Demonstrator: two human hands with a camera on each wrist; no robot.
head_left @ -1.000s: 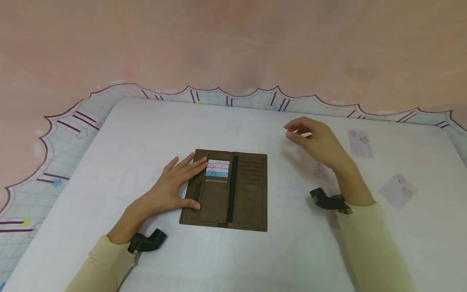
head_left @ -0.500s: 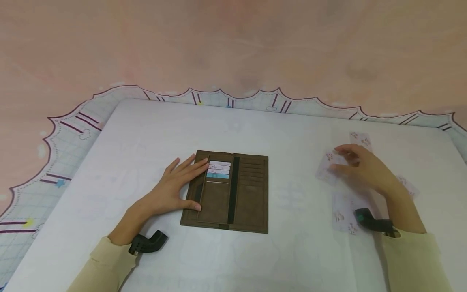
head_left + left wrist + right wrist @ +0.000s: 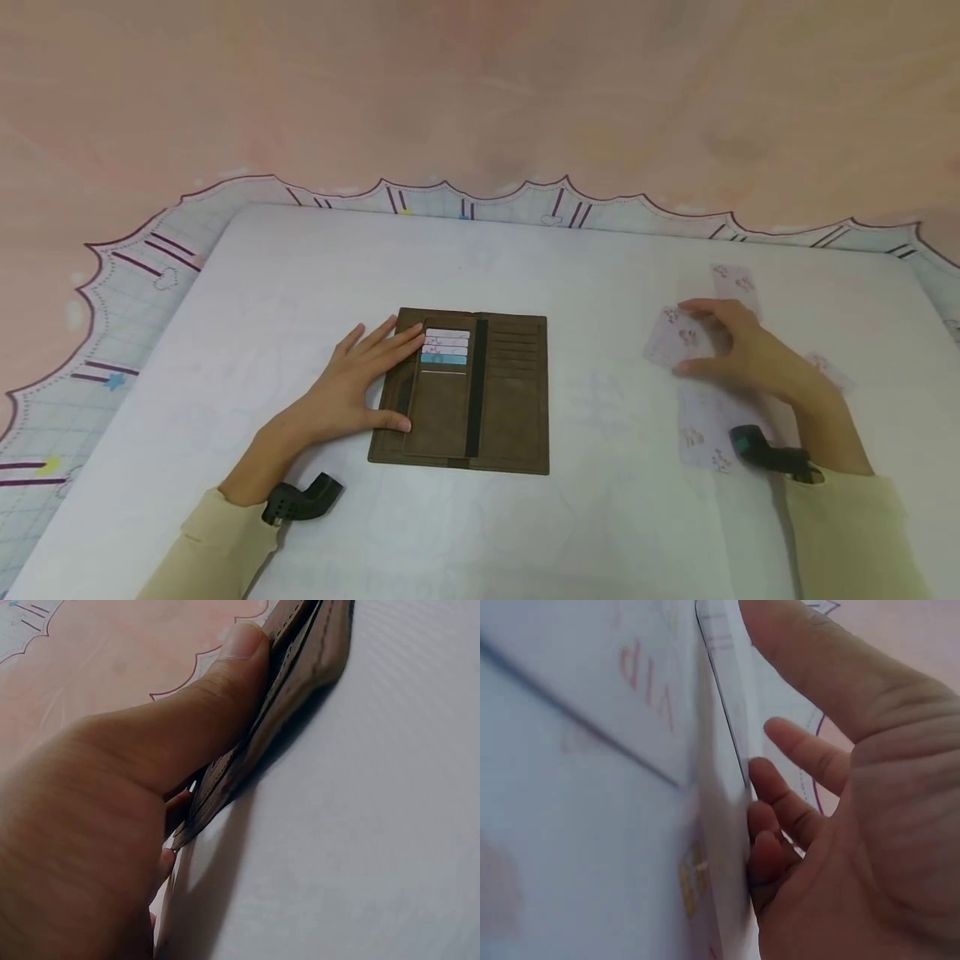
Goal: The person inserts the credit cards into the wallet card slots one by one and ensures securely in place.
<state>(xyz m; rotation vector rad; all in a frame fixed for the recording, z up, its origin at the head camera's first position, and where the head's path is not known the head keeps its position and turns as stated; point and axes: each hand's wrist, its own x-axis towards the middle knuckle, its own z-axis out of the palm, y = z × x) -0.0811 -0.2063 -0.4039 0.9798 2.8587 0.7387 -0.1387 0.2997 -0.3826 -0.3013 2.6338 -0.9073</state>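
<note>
An open brown wallet lies flat in the middle of the white table, with several cards tucked in its left slots. My left hand rests flat on the wallet's left flap, fingers straight, thumb along its edge; in the left wrist view the thumb presses the wallet. My right hand is at the right of the table and pinches a pale pink card between thumb and fingers, its edge lifted. The right wrist view shows the card against the fingertips.
More pale cards lie around the right hand: one behind it, one in front by the wrist, one partly hidden at its right. A scalloped patterned cloth borders the table. Black wrist mounts sit on both sleeves.
My right hand swung from mid-air near the wallet out to the right, came down on the loose cards and took hold of one. The left hand stayed put on the wallet.
</note>
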